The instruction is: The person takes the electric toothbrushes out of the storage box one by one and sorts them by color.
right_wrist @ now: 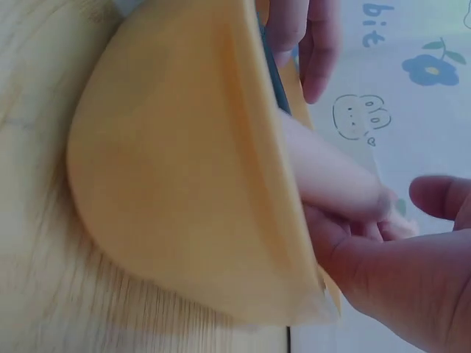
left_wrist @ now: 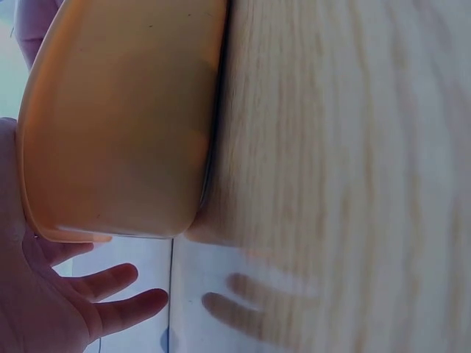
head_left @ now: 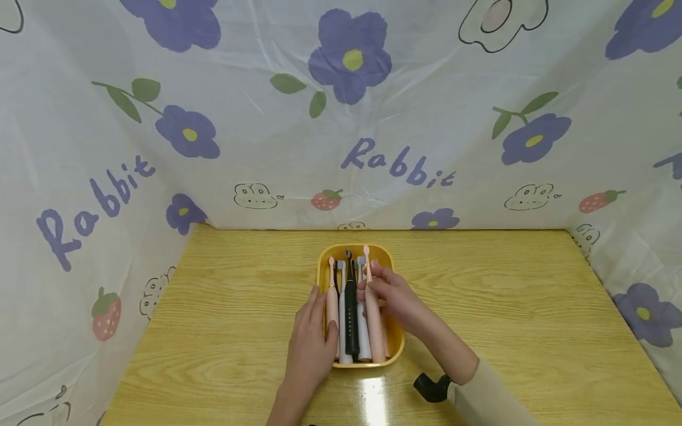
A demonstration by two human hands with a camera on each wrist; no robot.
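- Your left hand (head_left: pixel 311 352), fingers straight, touches the tray (left_wrist: pixel 125 132).
- Your right hand (head_left: pixel 396 297) is at a pink brush (head_left: pixel 375 331); gripping unclear.
- Between them, visible brushes (head_left: pixel 351 322) all lie inside; what's left is unclear.

A curtained-off booth, its wider room hidden: printed sheeting (head_left: pixel 256 47) with purple flowers (head_left: pixel 351 59), strawberries (head_left: pixel 326 201) and "Rabbit" lettering (head_left: pixel 396 167) walls a wood-grain surface (head_left: pixel 240 296)

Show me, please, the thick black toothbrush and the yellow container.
Thick black toothbrush (head_left: pixel 351 316): head view, on its handle.
Yellow container (left_wrist: pixel 125 125): left wrist view, on its outer wall.
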